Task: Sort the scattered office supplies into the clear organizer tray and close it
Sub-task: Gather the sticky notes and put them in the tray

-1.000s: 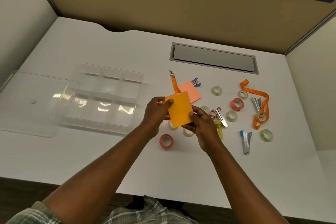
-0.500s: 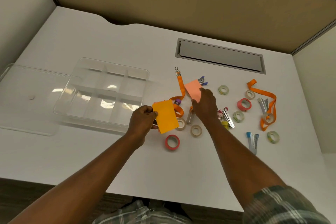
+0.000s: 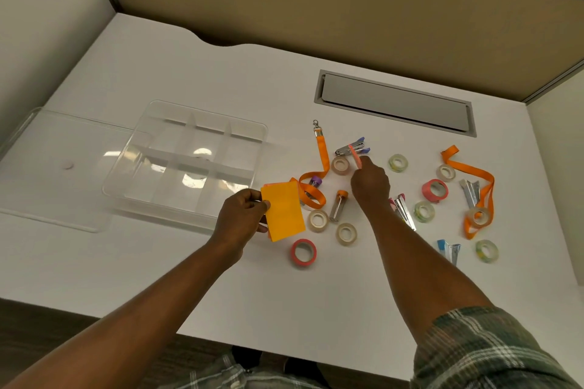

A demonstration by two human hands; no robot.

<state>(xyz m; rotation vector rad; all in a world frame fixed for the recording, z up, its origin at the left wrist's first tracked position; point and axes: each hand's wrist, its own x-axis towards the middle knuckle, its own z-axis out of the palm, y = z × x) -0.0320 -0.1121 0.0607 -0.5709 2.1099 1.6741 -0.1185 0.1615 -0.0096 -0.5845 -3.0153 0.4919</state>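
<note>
pinching two note pads, one in each hand
right hand (image 3: 369, 183) nips the pink pad (image 3: 356, 155) on edge by the purple stapler (image 3: 352, 147); so thin a hold may let it slip. left hand (image 3: 241, 219) grips the orange pad (image 3: 282, 211) just beside the clear organizer tray (image 3: 164, 211).

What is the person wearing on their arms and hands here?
The left hand and right hand are bare: no gloves, rings or watch show. The right arm has a grey-green plaid sleeve with pale and reddish lines, ending near the elbow. No sleeve shows on the left arm.
</note>
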